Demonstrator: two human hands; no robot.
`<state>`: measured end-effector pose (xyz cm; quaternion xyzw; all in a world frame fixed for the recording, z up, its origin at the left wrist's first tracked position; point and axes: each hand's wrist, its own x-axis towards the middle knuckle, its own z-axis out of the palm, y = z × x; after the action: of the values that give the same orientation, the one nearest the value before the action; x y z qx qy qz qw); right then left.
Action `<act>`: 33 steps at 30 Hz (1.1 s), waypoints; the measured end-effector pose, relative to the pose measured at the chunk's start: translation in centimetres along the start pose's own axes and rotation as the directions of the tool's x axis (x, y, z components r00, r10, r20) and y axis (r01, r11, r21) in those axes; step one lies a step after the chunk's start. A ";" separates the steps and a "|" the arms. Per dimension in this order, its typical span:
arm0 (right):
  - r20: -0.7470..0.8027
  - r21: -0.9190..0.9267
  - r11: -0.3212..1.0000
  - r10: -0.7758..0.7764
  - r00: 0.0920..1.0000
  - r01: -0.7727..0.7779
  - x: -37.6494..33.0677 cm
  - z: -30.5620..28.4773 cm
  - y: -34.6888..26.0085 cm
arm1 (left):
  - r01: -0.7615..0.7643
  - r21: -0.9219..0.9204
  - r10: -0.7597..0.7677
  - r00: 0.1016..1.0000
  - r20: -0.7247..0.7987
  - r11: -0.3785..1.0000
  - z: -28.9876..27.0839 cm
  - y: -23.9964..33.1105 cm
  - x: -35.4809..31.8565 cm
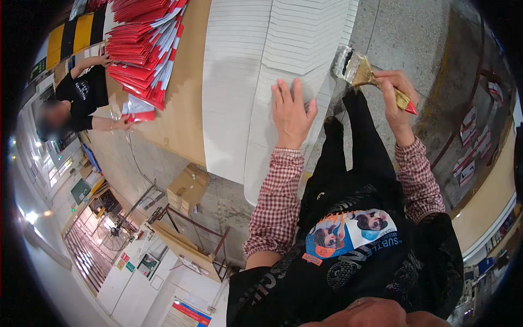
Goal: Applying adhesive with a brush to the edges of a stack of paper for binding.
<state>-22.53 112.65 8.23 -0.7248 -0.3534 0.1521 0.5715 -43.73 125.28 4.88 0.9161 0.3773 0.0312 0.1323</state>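
My left hand [292, 113] lies flat with fingers spread on overlapping white sheets [231, 87], fanned so their edges form close-set lines. In my right hand [399, 92] is a wide paintbrush [360, 73] with a wooden handle, red at its end. The fingers wrap round the handle. Its bristles point left, toward the right-hand edge of the sheets; whether they touch it I cannot tell. Checked sleeves cover both my forearms.
A tan tabletop [188, 103] lies left of the sheets, bearing a stack of red-and-white packets [139, 54]. Across it a co-worker [90, 92] in black has both hands at the packets. A cardboard box [188, 185] stands on the floor near a metal frame [218, 240].
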 end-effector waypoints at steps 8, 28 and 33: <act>0.072 0.027 0.999 -0.033 0.997 0.031 -2.6 -0.8 -1.0 | -0.085 0.011 0.084 0.995 0.054 0.996 -1.3 -0.6 1.3; 0.005 0.035 0.999 0.008 1.000 -0.008 -6.6 2.1 -1.4 | -0.052 0.102 0.049 0.998 0.035 0.993 -0.1 -2.4 -5.1; 0.069 0.070 0.997 -0.025 0.997 0.021 -8.8 1.9 -2.4 | -0.091 0.102 0.085 0.995 0.061 0.991 -1.2 -2.6 -4.3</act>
<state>-30.71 108.25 8.32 -0.6948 -0.3759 0.1827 0.5853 -48.70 124.30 5.53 0.9380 0.3337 -0.0085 0.0931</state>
